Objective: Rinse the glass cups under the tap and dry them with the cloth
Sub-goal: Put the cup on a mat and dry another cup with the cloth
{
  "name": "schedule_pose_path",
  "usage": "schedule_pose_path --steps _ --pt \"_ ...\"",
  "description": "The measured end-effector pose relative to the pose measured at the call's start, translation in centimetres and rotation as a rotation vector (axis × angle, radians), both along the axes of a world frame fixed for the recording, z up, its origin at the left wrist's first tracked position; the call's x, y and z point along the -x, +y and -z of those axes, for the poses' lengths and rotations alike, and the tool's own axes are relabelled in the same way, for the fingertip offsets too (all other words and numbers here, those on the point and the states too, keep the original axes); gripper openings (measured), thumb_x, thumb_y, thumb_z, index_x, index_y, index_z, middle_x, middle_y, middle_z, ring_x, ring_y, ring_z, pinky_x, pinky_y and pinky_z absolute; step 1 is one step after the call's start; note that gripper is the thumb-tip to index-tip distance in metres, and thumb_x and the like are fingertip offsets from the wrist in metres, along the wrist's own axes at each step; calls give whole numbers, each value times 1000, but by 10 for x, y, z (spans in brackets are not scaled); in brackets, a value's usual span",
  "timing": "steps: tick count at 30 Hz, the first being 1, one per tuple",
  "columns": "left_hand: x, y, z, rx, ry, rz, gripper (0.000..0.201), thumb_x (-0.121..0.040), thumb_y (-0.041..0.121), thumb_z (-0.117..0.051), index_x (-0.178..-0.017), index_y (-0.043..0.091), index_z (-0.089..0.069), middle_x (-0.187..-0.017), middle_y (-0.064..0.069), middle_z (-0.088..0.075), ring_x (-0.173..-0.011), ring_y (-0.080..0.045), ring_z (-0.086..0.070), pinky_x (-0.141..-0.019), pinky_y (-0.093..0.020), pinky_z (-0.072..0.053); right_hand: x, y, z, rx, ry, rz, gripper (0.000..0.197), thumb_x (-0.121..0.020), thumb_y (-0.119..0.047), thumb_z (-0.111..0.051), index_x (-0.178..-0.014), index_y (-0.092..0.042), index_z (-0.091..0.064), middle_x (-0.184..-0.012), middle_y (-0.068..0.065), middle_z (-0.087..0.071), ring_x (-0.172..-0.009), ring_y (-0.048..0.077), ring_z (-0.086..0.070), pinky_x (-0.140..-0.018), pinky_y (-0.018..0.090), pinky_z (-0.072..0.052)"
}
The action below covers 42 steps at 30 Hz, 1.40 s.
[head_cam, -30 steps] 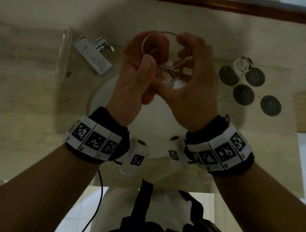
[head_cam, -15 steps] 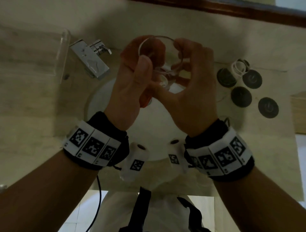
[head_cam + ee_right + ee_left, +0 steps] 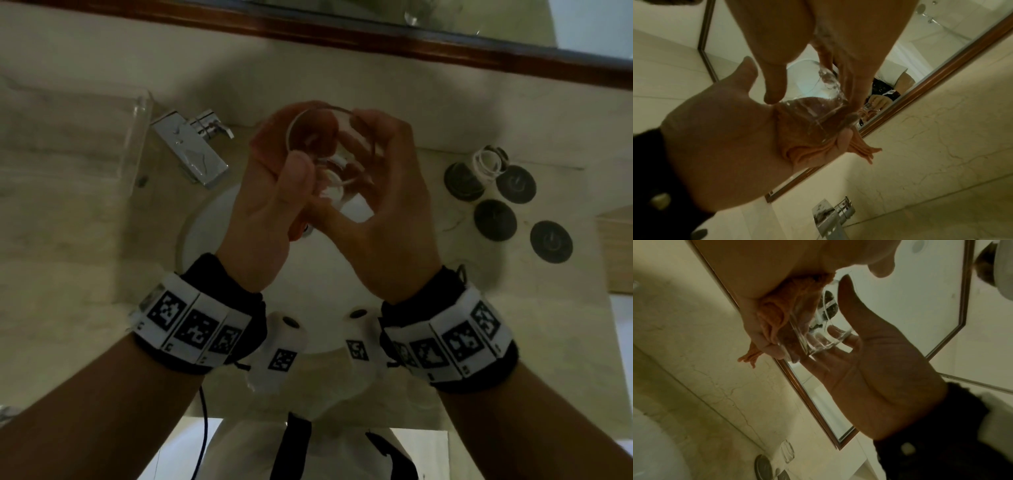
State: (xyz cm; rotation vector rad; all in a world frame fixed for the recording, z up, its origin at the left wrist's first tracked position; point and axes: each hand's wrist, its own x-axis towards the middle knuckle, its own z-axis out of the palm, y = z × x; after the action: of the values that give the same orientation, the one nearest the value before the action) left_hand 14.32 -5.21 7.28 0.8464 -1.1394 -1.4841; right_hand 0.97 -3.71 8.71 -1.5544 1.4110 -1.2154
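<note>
Glass cup [image 3: 327, 150] stays raised over the sink [image 3: 329, 274], barely shifted from half a second ago | both wrists up, palms facing | left hand [image 3: 270, 202] curls round the cup with the orange cloth [image 3: 785, 308] bunched in its fingers | right hand [image 3: 380, 205] fingers curled on the cup's far wall, thumb underneath.

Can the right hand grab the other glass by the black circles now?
Probably not yet: the right hand grips the glass cup being dried. Nothing seems to block the other glass otherwise.
</note>
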Motion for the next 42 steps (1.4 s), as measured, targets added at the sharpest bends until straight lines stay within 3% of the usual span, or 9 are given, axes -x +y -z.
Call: schedule_pose_path --steps 5,12,16,20,31,34,36,39,42 --pt "1 -2 -1 -27 33 -30 114 -68 82 -61 -133 -8 -37 -61 15 -60 -47 3 -43 -46 -18 -31 0 -1 -6 71 119 94 80 -75 -43 -84 -141 -13 -50 -126 4 -54 -111 5 -58 -93 27 -56" --pt "-2 -1 -13 27 70 -6 104 -82 73 -56 -139 -11 -33 -127 -21 -52 -115 -26 -58 -100 -50 -51 14 -3 -1 -18 -24 -135 76 -86 -16 -77 -146 1 -35 -141 5 -55 -132 12 -56 -109 40 -49" --pt "0 -1 -7 16 32 -27 88 -78 76 -55 -130 6 -43 -108 1 -65 -89 -3 -65 -75 -21 -53 5 0 -5 0 -45 -54 79 -78 -28 -85 -140 -6 -42 -134 -1 -58 -123 8 -61 -100 32 -54" --pt "1 2 -9 25 24 -28 109 -71 81 -57 -133 -6 -35 -61 17 -63 -46 5 -46 -45 -14 -37 -4 4 -6 85 58 102 83 -72 -43 -88 -140 -13 -49 -132 6 -50 -119 15 -58 -91 32 -59" --pt "-2 -2 -18 52 80 -25 90 -84 71 -48 -132 -4 -40 -105 0 -63 -87 4 -66 -78 -13 -51 1 2 -1 -17 -82 -77 84 -80 -17 -84 -144 0 -32 -135 -5 -56 -124 5 -60 -104 32 -51" --pt "3 2 -25 66 65 -25 103 -80 74 -48 -136 -11 -34 -94 -5 -59 -69 8 -63 -64 -6 -47 -10 4 -5 -9 -109 23 81 -74 -22 -89 -134 -2 -38 -119 -14 -59 -109 -1 -64 -93 20 -53" --pt "3 1 -27 70 59 -36 106 -78 78 -51 -136 -10 -34 -90 -3 -64 -66 5 -61 -59 -10 -47 -11 2 -5 3 -115 37 77 -76 -21 -87 -134 -2 -40 -120 -9 -60 -110 2 -64 -94 26 -55" --pt "2 -3 -32 40 120 -44 106 -77 74 -60 -137 -10 -36 -122 -23 -59 -104 -25 -66 -81 -34 -57 -5 -5 -5 -8 -85 -50 77 -82 -18 -83 -144 -5 -39 -137 6 -55 -126 16 -58 -102 41 -53" --pt "-1 -6 -29 -9 159 -8 91 -85 58 -60 -138 -12 -35 -117 -21 -58 -96 -14 -69 -76 -24 -56 0 -12 -5 -18 -30 -154 89 -81 -23 -83 -152 -13 -32 -146 6 -49 -133 19 -54 -103 43 -53"
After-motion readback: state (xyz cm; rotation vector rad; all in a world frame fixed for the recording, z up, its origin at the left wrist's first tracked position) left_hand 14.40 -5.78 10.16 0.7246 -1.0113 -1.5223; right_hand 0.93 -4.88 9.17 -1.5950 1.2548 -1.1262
